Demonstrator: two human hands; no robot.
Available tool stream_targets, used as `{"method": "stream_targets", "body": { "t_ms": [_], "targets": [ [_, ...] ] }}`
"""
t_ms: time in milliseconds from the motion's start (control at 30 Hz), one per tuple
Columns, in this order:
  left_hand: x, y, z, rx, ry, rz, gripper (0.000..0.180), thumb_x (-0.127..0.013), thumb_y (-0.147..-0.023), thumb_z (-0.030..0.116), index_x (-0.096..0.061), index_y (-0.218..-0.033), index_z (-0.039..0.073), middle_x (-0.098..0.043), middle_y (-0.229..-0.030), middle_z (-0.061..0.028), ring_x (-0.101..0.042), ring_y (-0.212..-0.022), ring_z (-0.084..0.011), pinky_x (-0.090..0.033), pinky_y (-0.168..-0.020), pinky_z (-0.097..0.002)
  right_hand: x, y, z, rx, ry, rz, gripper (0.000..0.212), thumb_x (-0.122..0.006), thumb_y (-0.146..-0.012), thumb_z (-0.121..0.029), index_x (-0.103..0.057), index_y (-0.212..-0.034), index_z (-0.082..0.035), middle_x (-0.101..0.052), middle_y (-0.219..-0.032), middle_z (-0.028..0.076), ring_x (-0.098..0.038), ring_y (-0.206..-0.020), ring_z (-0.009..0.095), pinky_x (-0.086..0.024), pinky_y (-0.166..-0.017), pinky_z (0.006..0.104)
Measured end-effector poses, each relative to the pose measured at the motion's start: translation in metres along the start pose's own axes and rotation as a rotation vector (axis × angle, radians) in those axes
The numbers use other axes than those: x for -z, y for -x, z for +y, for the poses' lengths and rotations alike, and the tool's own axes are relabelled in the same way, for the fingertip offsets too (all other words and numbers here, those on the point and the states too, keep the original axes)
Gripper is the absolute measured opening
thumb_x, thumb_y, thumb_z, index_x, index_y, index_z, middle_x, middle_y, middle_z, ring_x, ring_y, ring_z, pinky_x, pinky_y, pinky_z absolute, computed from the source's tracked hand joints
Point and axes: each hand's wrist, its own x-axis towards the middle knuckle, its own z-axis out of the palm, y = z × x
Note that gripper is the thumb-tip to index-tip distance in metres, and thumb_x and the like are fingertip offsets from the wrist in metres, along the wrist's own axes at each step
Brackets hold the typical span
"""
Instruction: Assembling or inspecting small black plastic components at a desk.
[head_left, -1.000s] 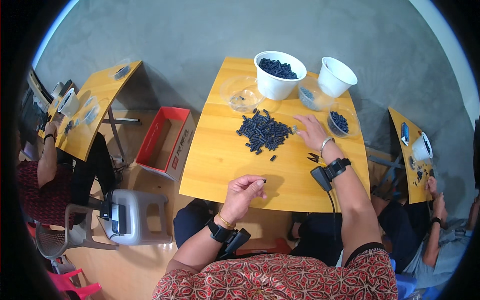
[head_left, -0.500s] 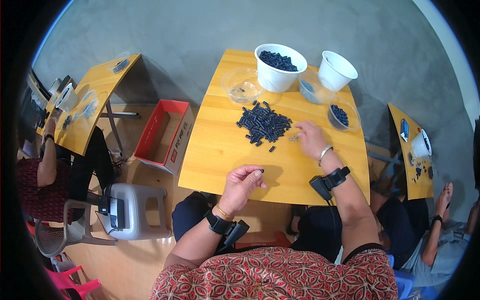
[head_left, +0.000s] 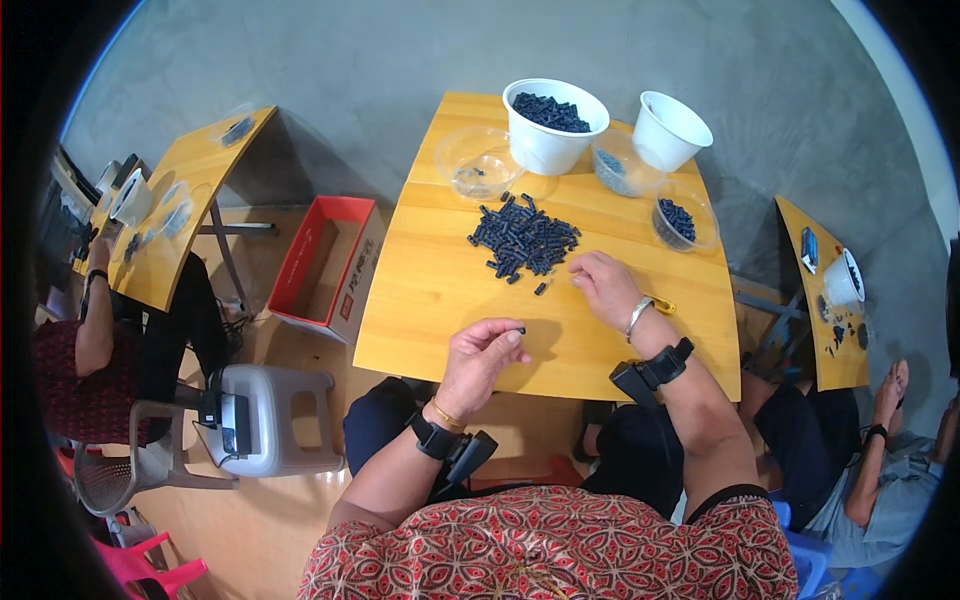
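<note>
My left hand [head_left: 480,365] is closed near the table's front edge, pinching a small black cylindrical piece [head_left: 521,331] between thumb and forefinger. My right hand [head_left: 606,290] is just right of a heap of black cylindrical pieces [head_left: 522,237] on the wooden table [head_left: 430,318]. Its fingers are bent together, tips down at the tabletop; whatever they grip is hidden or too small to name. One loose black piece [head_left: 541,289] lies between the heap and my hands. A small yellow tool [head_left: 661,304] shows beside my right wrist.
At the back stand a white tub [head_left: 548,150] full of black pieces and another white tub [head_left: 668,140]. Clear plastic bowls [head_left: 462,183] with small parts sit around them. A red-rimmed box [head_left: 350,290] is on the floor at left. Other people sit at side tables [head_left: 190,200].
My right hand has moved left, closer to the heap, covering the small silvery parts seen before. The yellow tool has come into view. My left hand keeps its piece, almost unmoved.
</note>
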Motion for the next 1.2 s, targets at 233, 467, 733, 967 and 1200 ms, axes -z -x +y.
{"method": "stream_targets", "body": {
  "t_ms": [233,467,733,967,1200],
  "targets": [
    [0.004,0.0,-0.002,0.013,0.039,-0.018,0.013,-0.053,-0.085,0.002,-0.059,-0.096,-0.002,-0.06,-0.083,-0.0071,-0.056,-0.07,-0.013,-0.051,-0.068,-0.0297,-0.001,0.004,0.004,-0.079,0.004,-0.043,0.009,-0.056,-0.074,-0.005,-0.054,-0.083,-0.003,-0.056,-0.082,0.015,-0.054,-0.082,0.032,-0.044,-0.071,0.0384],
    [0.008,-0.001,-0.003,-0.001,0.104,-0.066,0.014,-0.052,-0.085,0.003,-0.059,-0.096,-0.002,-0.06,-0.085,-0.009,-0.057,-0.074,-0.0155,-0.05,-0.07,-0.0307,-0.019,0.012,0.0,-0.003,0.162,-0.121,0.009,-0.058,-0.074,-0.006,-0.054,-0.082,-0.004,-0.056,-0.082,0.015,-0.054,-0.084,0.033,-0.043,-0.074,0.0392],
    [0.005,0.002,0.003,0.015,0.104,-0.073,0.015,-0.051,-0.086,0.005,-0.059,-0.096,-0.002,-0.06,-0.079,-0.0077,-0.057,-0.072,-0.0151,-0.049,-0.069,-0.0294,-0.006,0.026,-0.017,-0.122,-0.209,0.018,0.008,-0.055,-0.078,-0.004,-0.051,-0.086,-0.003,-0.057,-0.079,0.013,-0.055,-0.062,0.023,-0.045,-0.058,0.032],
    [-0.034,0.035,0.024,0.003,0.067,-0.174,0.016,-0.051,-0.087,0.007,-0.059,-0.098,-0.002,-0.059,-0.076,-0.0058,-0.056,-0.069,-0.0137,-0.05,-0.068,-0.0297,0.027,0.073,-0.097,-0.249,-1.329,0.124,0.005,-0.05,-0.086,-0.005,-0.049,-0.089,-0.002,-0.055,-0.078,0.005,-0.05,-0.061,0.009,-0.045,-0.057,0.0238],
    [-0.076,0.072,0.036,0.042,0.037,-0.242,0.016,-0.05,-0.087,0.007,-0.059,-0.098,-0.002,-0.058,-0.077,-0.0056,-0.056,-0.069,-0.0129,-0.051,-0.068,-0.0294,0.041,0.11,-0.141,-0.116,-1.457,0.153,0.006,-0.05,-0.087,-0.006,-0.048,-0.091,-0.002,-0.054,-0.078,0.005,-0.049,-0.064,0.009,-0.046,-0.06,0.0248]
  ]
}}
